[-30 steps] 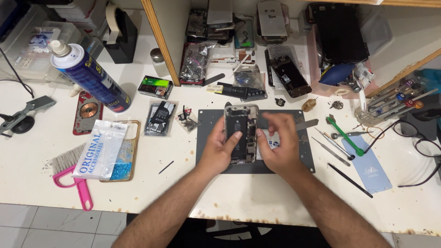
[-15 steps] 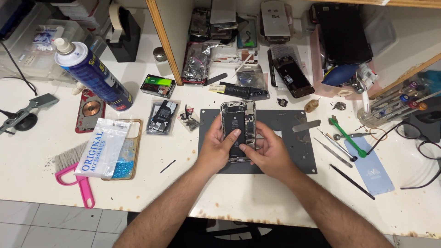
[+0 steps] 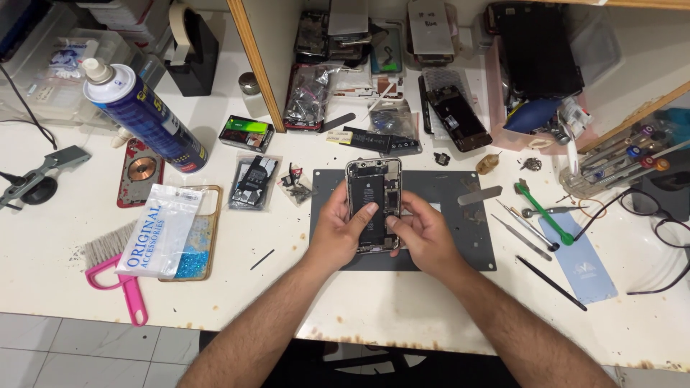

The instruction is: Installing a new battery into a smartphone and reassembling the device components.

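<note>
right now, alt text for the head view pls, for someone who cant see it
Two bare hands, left hand and right hand, hold an opened phone with its insides showing over a grey mat on a white bench. A blue spray can, pink brush and packet lie to the left; green tool, tweezers and glasses to the right.

bright, even light; sharp focus

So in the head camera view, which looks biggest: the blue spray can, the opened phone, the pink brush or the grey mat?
Largest to smallest, as they look:
1. grey mat
2. blue spray can
3. pink brush and opened phone look alike; hands cover part of the phone, so unranked.
</note>
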